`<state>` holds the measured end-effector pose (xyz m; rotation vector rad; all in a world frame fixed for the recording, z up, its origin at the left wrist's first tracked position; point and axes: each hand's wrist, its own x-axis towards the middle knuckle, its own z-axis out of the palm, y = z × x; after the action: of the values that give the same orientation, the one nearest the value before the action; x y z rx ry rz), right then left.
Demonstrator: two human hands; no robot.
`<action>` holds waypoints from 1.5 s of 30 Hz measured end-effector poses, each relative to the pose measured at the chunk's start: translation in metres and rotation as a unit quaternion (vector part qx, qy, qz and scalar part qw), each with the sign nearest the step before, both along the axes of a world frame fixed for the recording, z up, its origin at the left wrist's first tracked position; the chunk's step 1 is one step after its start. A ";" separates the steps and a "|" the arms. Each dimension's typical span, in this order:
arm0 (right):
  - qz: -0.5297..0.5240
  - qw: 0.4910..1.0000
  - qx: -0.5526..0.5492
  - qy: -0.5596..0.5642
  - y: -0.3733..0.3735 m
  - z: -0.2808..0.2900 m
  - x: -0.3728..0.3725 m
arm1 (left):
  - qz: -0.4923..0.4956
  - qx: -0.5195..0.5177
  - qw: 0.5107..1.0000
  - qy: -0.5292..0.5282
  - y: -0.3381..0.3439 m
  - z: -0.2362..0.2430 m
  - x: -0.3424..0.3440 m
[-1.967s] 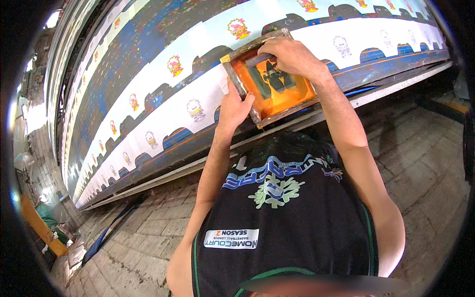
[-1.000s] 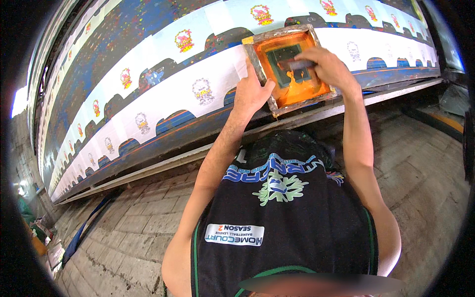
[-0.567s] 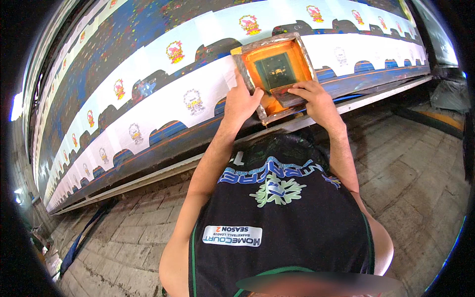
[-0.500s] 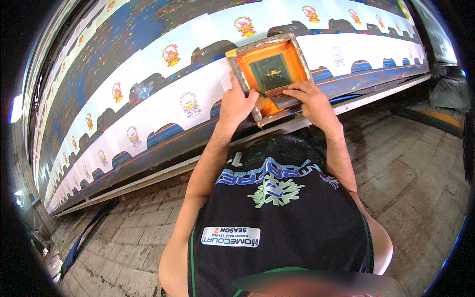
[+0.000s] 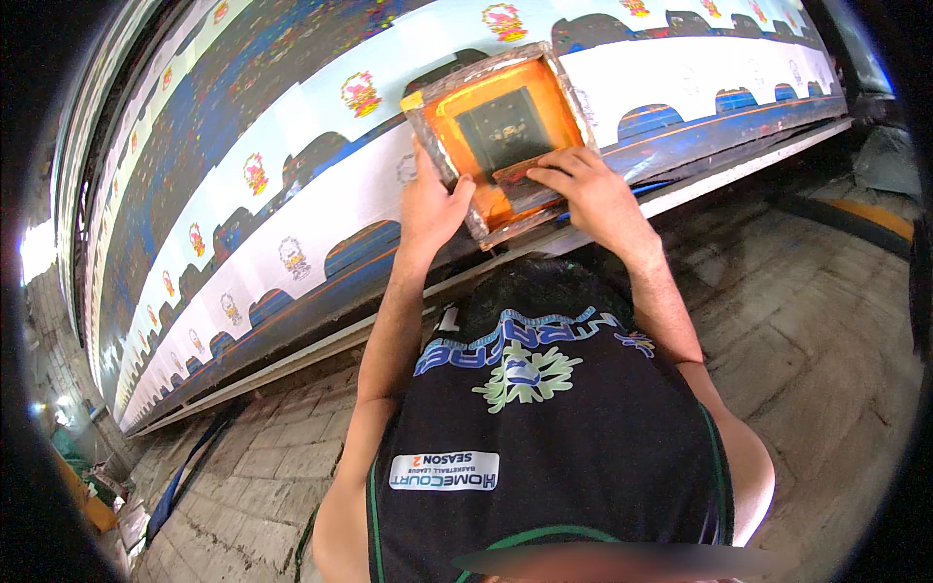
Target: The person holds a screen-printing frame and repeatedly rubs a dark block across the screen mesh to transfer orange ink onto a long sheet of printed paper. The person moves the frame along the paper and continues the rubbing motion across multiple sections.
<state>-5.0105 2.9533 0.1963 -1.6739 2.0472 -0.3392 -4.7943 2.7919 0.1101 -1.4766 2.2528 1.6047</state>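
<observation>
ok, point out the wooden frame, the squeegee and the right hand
Wooden frame [image 5: 484, 72]: head view, on its far bar.
Squeegee [image 5: 525, 192]: head view, on the exposed part beside the fingers.
Right hand [image 5: 597, 194]: head view, on the back of the hand.

We see a printing workshop. We note its square wooden-framed orange screen [image 5: 505, 121] and long paint-flecked dark table [image 5: 258, 73].

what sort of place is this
Probably a screen-printing workshop: there's a weathered wooden-framed orange screen, rows of flat white pieces bearing repeated emblems, and a long dark-blue work surface spattered with coloured specks.
</observation>
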 end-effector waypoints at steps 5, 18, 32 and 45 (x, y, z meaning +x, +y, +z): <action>0.002 0.999 -0.019 0.029 0.033 -0.005 -0.078 | 0.005 0.040 0.999 -0.005 0.032 -0.002 -0.078; -0.027 0.999 0.015 -0.006 0.031 -0.006 -0.105 | 0.065 0.064 0.992 0.081 0.049 -0.015 -0.102; 0.049 0.996 0.001 -0.069 0.001 -0.017 -0.135 | 0.022 -0.016 1.000 0.015 0.049 -0.017 -0.103; 0.084 0.996 0.013 -0.034 -0.043 -0.040 -0.149 | 0.026 -0.004 1.000 -0.001 0.048 -0.015 -0.105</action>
<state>-5.1595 2.9105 0.1568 -1.7787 1.8394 -0.3071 -4.8990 2.8400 0.0949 -1.5498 2.2420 1.6085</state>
